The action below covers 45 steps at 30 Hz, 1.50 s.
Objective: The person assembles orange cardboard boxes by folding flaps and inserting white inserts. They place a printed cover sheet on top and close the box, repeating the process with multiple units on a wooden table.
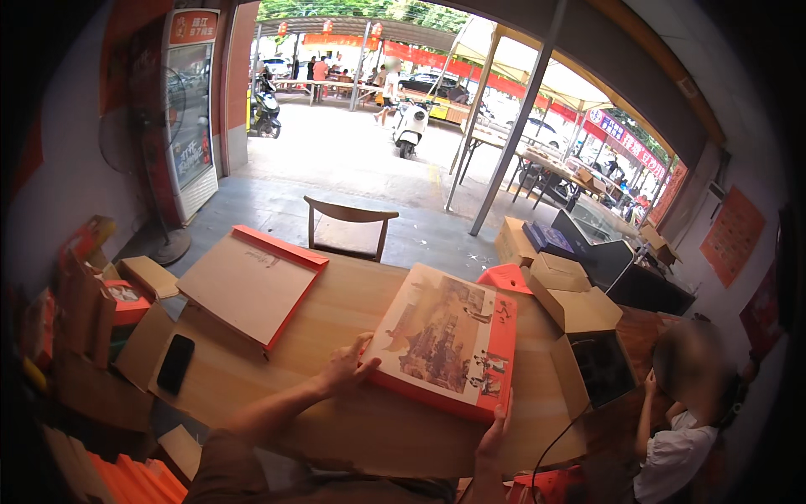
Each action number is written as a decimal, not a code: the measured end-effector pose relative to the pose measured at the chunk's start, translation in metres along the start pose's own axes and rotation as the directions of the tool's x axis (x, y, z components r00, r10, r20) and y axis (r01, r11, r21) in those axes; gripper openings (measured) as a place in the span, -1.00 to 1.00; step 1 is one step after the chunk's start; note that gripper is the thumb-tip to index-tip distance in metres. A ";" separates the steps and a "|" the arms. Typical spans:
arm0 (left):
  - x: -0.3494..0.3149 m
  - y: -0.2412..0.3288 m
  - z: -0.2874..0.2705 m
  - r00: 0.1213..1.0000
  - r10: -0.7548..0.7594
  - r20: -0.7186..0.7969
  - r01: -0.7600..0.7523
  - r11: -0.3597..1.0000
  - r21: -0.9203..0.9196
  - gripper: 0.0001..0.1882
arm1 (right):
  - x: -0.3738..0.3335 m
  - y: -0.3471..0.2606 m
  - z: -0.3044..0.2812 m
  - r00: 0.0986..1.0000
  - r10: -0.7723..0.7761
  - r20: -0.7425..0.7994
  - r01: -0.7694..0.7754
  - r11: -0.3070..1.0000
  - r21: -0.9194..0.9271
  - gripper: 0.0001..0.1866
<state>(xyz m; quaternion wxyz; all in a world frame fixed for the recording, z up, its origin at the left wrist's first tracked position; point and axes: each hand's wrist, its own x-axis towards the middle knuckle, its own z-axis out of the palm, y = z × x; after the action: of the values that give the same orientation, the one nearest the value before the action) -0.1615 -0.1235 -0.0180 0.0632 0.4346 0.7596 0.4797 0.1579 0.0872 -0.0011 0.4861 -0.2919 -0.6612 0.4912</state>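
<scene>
A large flat gift box (441, 344) with orange-red sides lies on the wooden table in front of me. Its lid carries a beige and brown printed picture of buildings and figures. My left hand (342, 368) grips the box's left side, thumb and fingers at the edge. At the near right corner my right hand (497, 427) holds the box, its fingers against the side. Left of it, a second flat piece, a beige panel with an orange-red border (252, 281), rests on the table; it looks like a box lid or tray.
On the wooden table (336, 428) a black phone (175, 364) lies at the left. A wooden chair (348, 227) stands behind the table. Open cardboard boxes (571, 294) and a red plastic item (505, 278) are at the right, near a seated person (680, 454). More boxes (126, 294) crowd the left.
</scene>
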 end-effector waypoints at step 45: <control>0.052 0.120 -0.028 0.654 0.741 -0.153 -0.756 0.648 -0.090 -0.17 | 0.061 -0.110 0.105 0.271 -0.947 0.169 0.950 0.236 -0.202 -0.78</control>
<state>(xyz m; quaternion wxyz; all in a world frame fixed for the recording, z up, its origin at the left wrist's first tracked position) -0.1358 -0.0857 0.1071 -0.1480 0.6783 0.4772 0.5387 0.0486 0.0630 0.1189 0.6361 0.1077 -0.7640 0.0064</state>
